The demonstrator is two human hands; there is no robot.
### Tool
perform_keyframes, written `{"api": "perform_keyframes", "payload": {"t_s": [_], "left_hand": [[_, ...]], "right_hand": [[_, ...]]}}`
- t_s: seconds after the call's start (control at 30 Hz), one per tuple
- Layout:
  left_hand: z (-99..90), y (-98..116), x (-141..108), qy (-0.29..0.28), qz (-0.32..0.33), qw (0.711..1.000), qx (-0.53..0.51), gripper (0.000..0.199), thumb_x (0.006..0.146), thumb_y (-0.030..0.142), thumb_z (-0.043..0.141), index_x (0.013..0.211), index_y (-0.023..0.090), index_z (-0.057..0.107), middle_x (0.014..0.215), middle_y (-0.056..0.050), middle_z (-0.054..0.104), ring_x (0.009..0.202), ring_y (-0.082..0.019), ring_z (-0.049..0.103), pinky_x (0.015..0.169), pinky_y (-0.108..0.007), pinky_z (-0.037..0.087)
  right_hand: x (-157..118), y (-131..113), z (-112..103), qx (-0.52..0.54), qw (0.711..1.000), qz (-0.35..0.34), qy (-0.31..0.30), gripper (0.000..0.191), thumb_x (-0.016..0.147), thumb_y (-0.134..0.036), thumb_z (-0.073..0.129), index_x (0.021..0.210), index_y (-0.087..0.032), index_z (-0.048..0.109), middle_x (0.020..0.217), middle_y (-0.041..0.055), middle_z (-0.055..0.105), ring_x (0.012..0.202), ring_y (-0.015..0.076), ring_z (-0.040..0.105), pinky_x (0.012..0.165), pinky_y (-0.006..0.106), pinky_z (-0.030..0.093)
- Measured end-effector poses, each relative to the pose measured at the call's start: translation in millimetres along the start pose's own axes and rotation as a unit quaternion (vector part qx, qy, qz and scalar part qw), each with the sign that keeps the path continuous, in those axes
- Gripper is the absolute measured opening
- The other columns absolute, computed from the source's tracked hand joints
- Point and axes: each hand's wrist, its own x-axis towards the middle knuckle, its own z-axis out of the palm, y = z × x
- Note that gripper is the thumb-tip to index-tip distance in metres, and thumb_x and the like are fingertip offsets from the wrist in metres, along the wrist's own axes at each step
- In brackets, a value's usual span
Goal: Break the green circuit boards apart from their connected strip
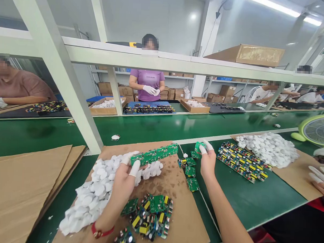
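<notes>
My left hand (126, 173), with white fingertip covers, is closed on one end of a long green circuit board strip (155, 154), solder side toward me. Between thumb and fingers, my right hand (208, 159) pinches a small green circuit board (200, 147). Below that hand, several single boards (190, 171) lie in a column along the cardboard's right edge. A heap of boards with yellow and black components (154, 216) sits on the cardboard sheet (185, 212) nearer to me. Left of it spreads a pile of white round pieces (100, 185), partly behind my left hand and forearm.
Rows of board panels (243, 161) and another white pile (268, 147) lie to the right, near a co-worker's gloved hand (320, 176) and a green fan (318, 129). A white frame post (64, 70) rises at left. Across the green belt (151, 126), a co-worker (147, 81) stands.
</notes>
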Motion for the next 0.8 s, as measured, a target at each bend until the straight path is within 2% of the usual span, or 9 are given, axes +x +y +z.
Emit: {"api": "perform_keyframes", "payload": {"t_s": [0.2, 0.33, 0.4, 0.47, 0.53, 0.6, 0.67, 0.73, 0.8], "left_hand": [[-5.8, 10, 9, 0.035, -0.012, 0.991, -0.126, 0.035, 0.069, 0.039, 0.066, 0.096, 0.019, 0.057, 0.096, -0.004, 0.063, 0.092, -0.023, 0.06, 0.081, -0.041, 0.054], [-7.4, 8, 12, 0.037, -0.026, 0.986, -0.162, 0.03, 0.068, 0.036, 0.069, 0.09, 0.018, 0.06, 0.095, -0.003, 0.062, 0.093, -0.021, 0.059, 0.078, -0.037, 0.056], [-7.7, 7, 13, 0.039, -0.035, 0.984, -0.171, 0.028, 0.067, 0.035, 0.069, 0.087, 0.018, 0.06, 0.095, -0.003, 0.061, 0.092, -0.021, 0.058, 0.077, -0.037, 0.056], [-7.2, 7, 12, 0.038, -0.043, 0.983, -0.175, 0.029, 0.066, 0.035, 0.07, 0.087, 0.017, 0.06, 0.097, -0.004, 0.061, 0.093, -0.022, 0.058, 0.078, -0.038, 0.056], [-6.1, 7, 11, 0.034, -0.047, 0.983, -0.173, 0.032, 0.065, 0.037, 0.071, 0.089, 0.018, 0.06, 0.099, -0.005, 0.061, 0.095, -0.023, 0.058, 0.078, -0.039, 0.056], [-4.7, 7, 9, 0.029, -0.052, 0.984, -0.166, 0.035, 0.064, 0.038, 0.071, 0.091, 0.018, 0.06, 0.1, -0.005, 0.062, 0.096, -0.024, 0.058, 0.078, -0.039, 0.055], [-2.9, 6, 7, 0.021, -0.06, 0.986, -0.152, 0.037, 0.064, 0.039, 0.07, 0.092, 0.018, 0.06, 0.1, -0.005, 0.062, 0.095, -0.024, 0.059, 0.078, -0.039, 0.055], [-1.0, 3, 4, -0.001, -0.064, 0.99, -0.127, 0.04, 0.065, 0.041, 0.069, 0.096, 0.017, 0.059, 0.1, -0.006, 0.063, 0.094, -0.024, 0.06, 0.077, -0.039, 0.055], [1.0, 0, 2, -0.034, -0.062, 0.994, -0.089, 0.045, 0.067, 0.045, 0.066, 0.101, 0.017, 0.057, 0.102, -0.007, 0.063, 0.094, -0.025, 0.06, 0.077, -0.039, 0.055]], "right_hand": [[24, 20, -22, -0.072, 0.996, 0.052, 0.032, 0.039, 0.069, -0.035, 0.049, 0.098, -0.011, 0.059, 0.094, 0.0124, 0.064, 0.084, 0.0227, 0.061, 0.068, 0.033, 0.047], [31, 32, -37, -0.151, 0.985, 0.084, -0.032, 0.012, 0.068, -0.026, 0.058, 0.068, -0.014, 0.062, 0.066, 0.0047, 0.063, 0.067, 0.0175, 0.058, 0.069, 0.033, 0.045], [31, 34, -42, -0.179, 0.978, 0.09, -0.062, 0.014, 0.066, -0.024, 0.064, 0.057, -0.015, 0.059, 0.056, 0.0008, 0.058, 0.064, 0.0159, 0.057, 0.072, 0.034, 0.044], [30, 33, -43, -0.192, 0.975, 0.084, -0.072, 0.013, 0.061, -0.023, 0.067, 0.055, -0.015, 0.059, 0.056, 0.0014, 0.057, 0.068, 0.0183, 0.058, 0.076, 0.037, 0.043], [29, 26, -40, -0.189, 0.977, 0.068, -0.069, 0.01, 0.055, -0.022, 0.068, 0.061, -0.015, 0.063, 0.067, 0.0062, 0.062, 0.078, 0.0237, 0.058, 0.082, 0.041, 0.041], [26, 15, -34, -0.165, 0.983, 0.052, -0.067, 0.026, 0.057, -0.029, 0.065, 0.078, -0.014, 0.067, 0.083, 0.0115, 0.064, 0.087, 0.0278, 0.058, 0.085, 0.043, 0.04], [18, 1, -24, -0.121, 0.987, 0.042, -0.095, 0.045, 0.064, -0.041, 0.059, 0.098, -0.011, 0.064, 0.095, 0.0138, 0.064, 0.089, 0.0273, 0.059, 0.084, 0.043, 0.043], [5, -12, -13, -0.065, 0.984, 0.036, -0.162, 0.056, 0.069, -0.05, 0.05, 0.11, -0.012, 0.059, 0.101, 0.013, 0.065, 0.086, 0.0242, 0.062, 0.079, 0.039, 0.048], [-10, -22, -2, 0.009, 0.964, 0.035, -0.265, 0.058, 0.071, -0.051, 0.049, 0.118, -0.015, 0.054, 0.105, 0.0112, 0.065, 0.086, 0.0223, 0.063, 0.079, 0.037, 0.05]]}}
